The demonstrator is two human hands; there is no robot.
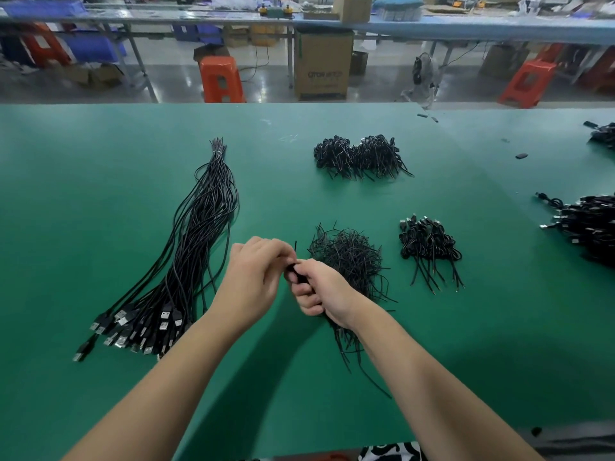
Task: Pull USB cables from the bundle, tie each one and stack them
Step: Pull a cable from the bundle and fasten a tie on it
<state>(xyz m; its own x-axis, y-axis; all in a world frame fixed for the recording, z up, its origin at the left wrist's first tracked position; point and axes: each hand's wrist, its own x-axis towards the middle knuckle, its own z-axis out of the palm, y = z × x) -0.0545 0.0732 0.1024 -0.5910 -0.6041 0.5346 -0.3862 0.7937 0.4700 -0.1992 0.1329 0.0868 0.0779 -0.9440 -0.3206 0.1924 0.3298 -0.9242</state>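
A long bundle of black USB cables lies on the left of the green table, tied at its far end, with the plugs fanned out at the near end. My left hand and my right hand meet in the middle, both with curled fingers on a small coiled black cable; a thin black tie end sticks up between them. A loose heap of black twist ties lies just right of my hands. A small stack of tied cables sits further right.
A larger pile of tied cables lies at the far middle of the table. More cable heaps sit at the right edge. Small black bits dot the far right. Beyond the table stand orange stools and a cardboard box.
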